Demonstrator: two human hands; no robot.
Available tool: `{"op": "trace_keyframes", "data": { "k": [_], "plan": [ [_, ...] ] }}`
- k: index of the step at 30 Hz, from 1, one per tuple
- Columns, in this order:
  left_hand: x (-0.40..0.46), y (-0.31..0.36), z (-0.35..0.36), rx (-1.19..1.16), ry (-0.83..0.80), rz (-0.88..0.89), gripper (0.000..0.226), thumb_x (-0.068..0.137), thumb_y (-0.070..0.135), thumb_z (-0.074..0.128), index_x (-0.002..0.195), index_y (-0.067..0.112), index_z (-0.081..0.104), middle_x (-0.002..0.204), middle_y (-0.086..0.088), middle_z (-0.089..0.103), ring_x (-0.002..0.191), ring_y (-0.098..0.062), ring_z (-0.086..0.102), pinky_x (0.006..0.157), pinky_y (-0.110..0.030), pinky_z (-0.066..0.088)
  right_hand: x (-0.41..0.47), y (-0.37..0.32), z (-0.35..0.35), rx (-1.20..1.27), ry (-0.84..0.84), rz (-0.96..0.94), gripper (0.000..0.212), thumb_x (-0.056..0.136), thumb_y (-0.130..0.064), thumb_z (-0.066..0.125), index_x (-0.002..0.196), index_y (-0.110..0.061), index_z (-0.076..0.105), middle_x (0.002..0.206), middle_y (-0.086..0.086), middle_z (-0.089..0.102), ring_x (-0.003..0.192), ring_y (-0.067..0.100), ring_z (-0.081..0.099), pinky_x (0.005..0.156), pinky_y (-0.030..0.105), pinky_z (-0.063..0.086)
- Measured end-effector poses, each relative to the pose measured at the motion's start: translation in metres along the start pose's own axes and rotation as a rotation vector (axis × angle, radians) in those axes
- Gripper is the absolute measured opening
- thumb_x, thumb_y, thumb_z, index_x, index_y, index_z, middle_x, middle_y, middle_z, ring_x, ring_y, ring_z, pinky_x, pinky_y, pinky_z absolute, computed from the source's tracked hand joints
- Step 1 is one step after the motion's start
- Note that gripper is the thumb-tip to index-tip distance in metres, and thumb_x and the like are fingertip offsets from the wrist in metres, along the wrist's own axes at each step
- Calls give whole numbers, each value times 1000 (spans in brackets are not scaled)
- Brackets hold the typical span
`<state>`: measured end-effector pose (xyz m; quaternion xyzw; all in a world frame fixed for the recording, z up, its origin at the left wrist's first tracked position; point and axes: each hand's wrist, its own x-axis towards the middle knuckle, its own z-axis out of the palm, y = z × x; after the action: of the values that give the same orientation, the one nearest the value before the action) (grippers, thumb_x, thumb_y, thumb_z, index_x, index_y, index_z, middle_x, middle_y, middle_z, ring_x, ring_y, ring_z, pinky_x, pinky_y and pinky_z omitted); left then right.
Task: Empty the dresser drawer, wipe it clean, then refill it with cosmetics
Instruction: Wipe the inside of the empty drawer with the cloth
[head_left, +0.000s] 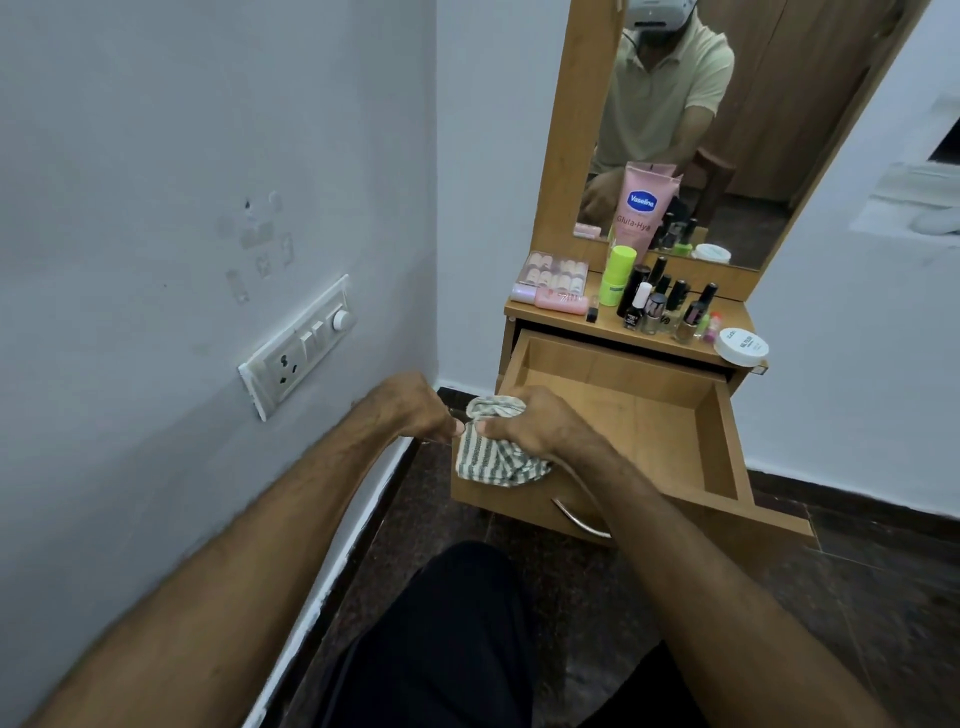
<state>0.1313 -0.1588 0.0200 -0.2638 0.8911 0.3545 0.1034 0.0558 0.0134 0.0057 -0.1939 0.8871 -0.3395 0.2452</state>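
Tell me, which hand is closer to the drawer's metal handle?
Right. The right hand grips the striped cloth just above the metal handle; the left hand holds the cloth's far edge, beyond the drawer.

Drawer interior: the drawer (623, 415) is standing pulled out, its wooden floor lying bare and open from above.
Near-left corner: both hands, the left hand (415, 410) and the right hand (535, 421), are bunching a striped cloth (493, 457) over the front edge, blocking entry there.
Walls: the drawer's sides are fencing the floor in on all sides.
Dresser top: cosmetics (654, 306) are crowding the dresser top (545, 318) just behind the drawer.
Left side: the wall (208, 208) is closing in near the left hand.
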Motion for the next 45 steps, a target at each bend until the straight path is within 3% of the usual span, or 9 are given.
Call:
{"op": "trace_keyframes", "data": {
  "k": [4,7,10,19,28,33,36,41,45],
  "plan": [
    [-1,-2,5,27,33,27,31,79,40,81,92,12,79,104,-10,73,106,-29,65,100,-52,50,-9,18,-40,-177,-108,52,33,92,-31,71,120,-14,63,89,1,74,68,12,70,53,21,51],
    [2,1,5,57,19,24,31,79,39,82,95,12,78,105,-8,73,105,-27,65,100,-50,51,-9,30,-58,-490,294,64,26,94,-34,67,116,-21,61,98,-3,64,75,11,64,60,27,53],
    [7,10,4,241,76,16,35,75,46,82,94,18,75,100,0,70,101,-23,62,99,-48,47,-1,23,-39,-218,508,-160,29,93,-36,70,119,-29,58,106,-9,54,78,9,61,56,27,51],
    [23,40,-12,533,-193,-61,22,80,39,80,76,19,74,86,10,76,91,-9,69,101,-41,45,32,14,-24,-104,-163,-79,28,82,-28,84,106,-19,74,83,-4,71,66,13,62,44,18,43],
    [43,48,-9,551,-392,-52,15,85,28,79,72,20,75,84,8,78,88,-11,71,108,-44,44,59,10,-10,-166,317,-124,20,89,-25,76,108,-19,71,92,-1,70,65,6,61,45,15,35],
    [32,52,-18,429,-453,-44,25,91,14,72,111,0,72,117,-9,73,97,-14,69,90,-25,42,43,4,-8,-352,20,-198,17,86,-20,75,100,-19,66,85,-4,65,74,16,64,57,23,50],
    [33,54,-18,427,-486,-52,20,90,13,73,105,0,71,116,-11,73,76,-8,67,88,-25,43,43,7,-10,-361,-96,-164,28,81,-24,79,105,-20,65,98,0,70,88,20,65,74,32,54],
    [47,61,-11,626,-491,-65,10,90,19,73,92,10,73,107,0,75,109,-19,67,109,-41,44,62,6,-8,-105,300,-51,31,91,-24,74,120,-17,64,107,-1,53,71,7,52,50,18,35],
    [56,67,-7,810,-481,-62,11,84,29,78,80,20,74,97,4,78,102,-15,68,111,-46,39,50,12,-10,-163,47,-125,24,85,-16,77,108,-16,68,101,2,68,81,18,64,59,25,47]
  ]
}}
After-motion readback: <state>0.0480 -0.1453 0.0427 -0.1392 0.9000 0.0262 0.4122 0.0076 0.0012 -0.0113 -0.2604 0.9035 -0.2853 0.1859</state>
